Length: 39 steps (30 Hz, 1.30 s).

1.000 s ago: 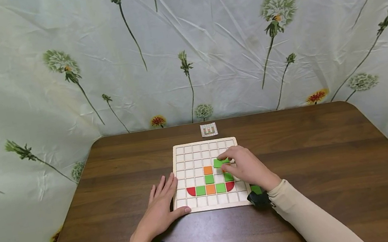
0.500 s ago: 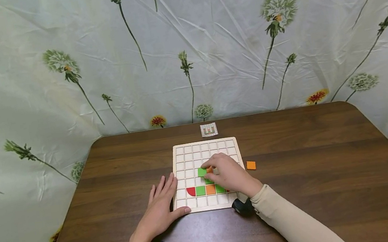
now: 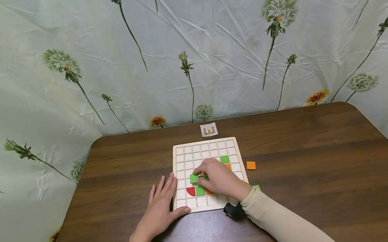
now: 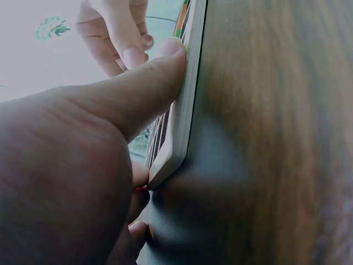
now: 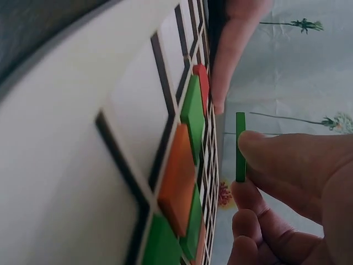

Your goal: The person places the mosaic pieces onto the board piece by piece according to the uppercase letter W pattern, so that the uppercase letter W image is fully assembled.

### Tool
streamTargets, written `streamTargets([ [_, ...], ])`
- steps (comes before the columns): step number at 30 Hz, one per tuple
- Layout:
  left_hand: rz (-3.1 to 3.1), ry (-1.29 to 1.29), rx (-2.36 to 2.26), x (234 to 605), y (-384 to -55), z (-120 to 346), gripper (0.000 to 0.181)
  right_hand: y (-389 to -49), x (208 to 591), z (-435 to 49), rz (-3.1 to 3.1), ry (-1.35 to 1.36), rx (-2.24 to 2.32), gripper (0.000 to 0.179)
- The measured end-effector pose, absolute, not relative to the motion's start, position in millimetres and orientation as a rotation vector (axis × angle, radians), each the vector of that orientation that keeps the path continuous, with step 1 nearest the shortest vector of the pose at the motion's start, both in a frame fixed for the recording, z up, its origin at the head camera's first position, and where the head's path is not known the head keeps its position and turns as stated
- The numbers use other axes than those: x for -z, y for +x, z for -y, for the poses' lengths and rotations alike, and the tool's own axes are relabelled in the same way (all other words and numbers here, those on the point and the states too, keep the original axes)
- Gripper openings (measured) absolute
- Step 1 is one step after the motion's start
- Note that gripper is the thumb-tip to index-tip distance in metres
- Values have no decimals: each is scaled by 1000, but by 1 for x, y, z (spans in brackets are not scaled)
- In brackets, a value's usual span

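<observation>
My right hand pinches a green square tile between thumb and fingertips, over the left-middle part of the gridded wooden board. In the right wrist view that tile stands edge-on, with a gap between it and the board. My left hand lies along the board's left edge, fingers straight, thumb on the front rim. A rounded red tile and a green tile sit in a near row. Farther up at the right are another green tile and an orange one. My right hand hides other tiles.
A loose orange tile lies on the brown table right of the board, with a partly hidden green tile nearer. A small patterned card lies beyond the board. A flowered curtain hangs behind the table.
My right hand has moved left and a little nearer across the board with the green tile. The loose orange tile at the right has come into view. The left hand has stayed put.
</observation>
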State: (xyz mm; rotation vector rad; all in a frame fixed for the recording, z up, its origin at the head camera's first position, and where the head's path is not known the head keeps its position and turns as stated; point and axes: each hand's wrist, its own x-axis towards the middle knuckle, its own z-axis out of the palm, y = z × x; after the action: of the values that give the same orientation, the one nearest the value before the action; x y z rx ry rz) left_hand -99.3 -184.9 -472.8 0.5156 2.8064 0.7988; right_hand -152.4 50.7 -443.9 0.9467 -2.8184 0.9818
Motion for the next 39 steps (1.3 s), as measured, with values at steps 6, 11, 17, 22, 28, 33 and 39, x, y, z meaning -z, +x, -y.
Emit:
streamTargets([
  [6, -2807, 523, -794, 474, -100, 186, 102, -153, 446, -43, 2828, 970, -952, 21],
  [11, -2805, 523, -791, 473, -99, 185, 102, -156, 449, -37, 2830, 974, -917, 19],
  [17, -2803, 529, -789, 473, -99, 185, 101, -157, 451, -34, 2854, 973, -900, 19],
  [22, -2806, 523, -783, 473, -99, 185, 101, -157, 450, -33, 2862, 981, -888, 19],
  [28, -2808, 514, -799, 471, -99, 185, 102, -158, 450, -33, 2861, 984, -890, 19],
  [33, -2812, 510, -810, 471, -98, 185, 102, -159, 451, -32, 2874, 979, -919, 19],
  [39, -2798, 508, -813, 471, -98, 184, 102, -160, 452, -33, 2890, 966, -947, 19],
])
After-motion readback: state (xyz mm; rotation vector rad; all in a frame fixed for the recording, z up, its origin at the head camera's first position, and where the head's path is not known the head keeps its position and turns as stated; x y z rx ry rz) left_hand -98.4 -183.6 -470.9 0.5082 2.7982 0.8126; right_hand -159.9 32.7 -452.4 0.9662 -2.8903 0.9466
